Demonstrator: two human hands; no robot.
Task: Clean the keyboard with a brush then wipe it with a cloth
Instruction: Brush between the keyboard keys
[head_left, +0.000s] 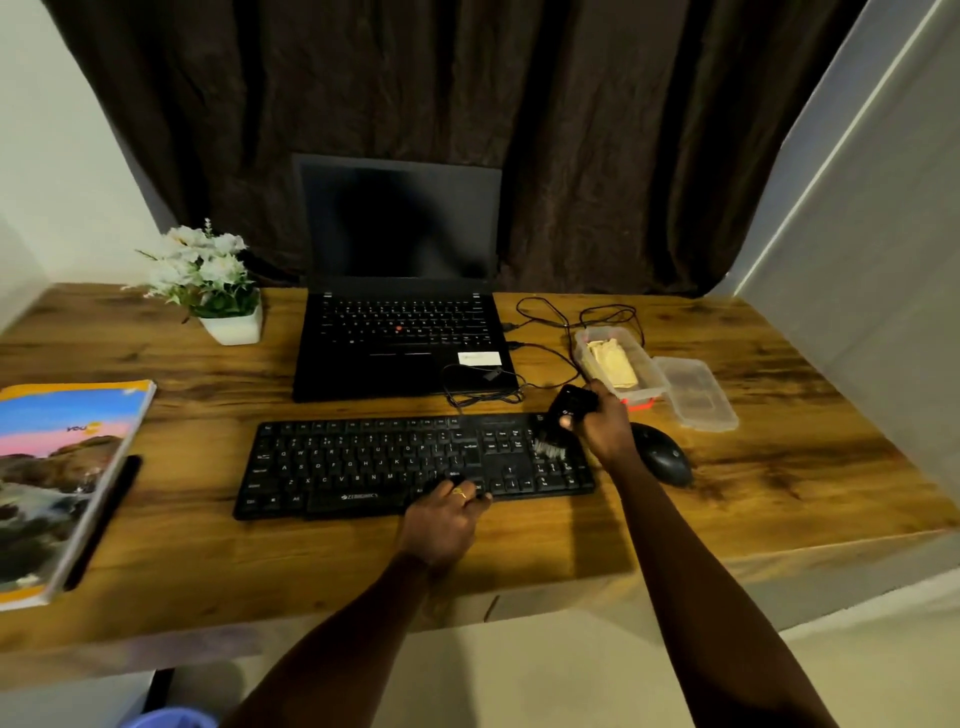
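Black handle half hidden in the right hand's (602, 426) clenched fist, the brush (571, 402) touches its blurred bristles to the keyboard (363, 467) at the number pad. The left hand (444, 519) rests relaxed on the keyboard's near edge, fingers flat on the keys. A clear plastic box (652, 382) holds a folded yellowish cloth (615, 364); its lid (696, 395) lies just beside it. A book (57, 478) is cut off at the left.

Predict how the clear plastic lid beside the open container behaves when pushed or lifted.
The lid looks thin and see-through, so probably light and slightly bendy. Lying flat on the smooth wooden desk, it would likely slide, not roll or tip.
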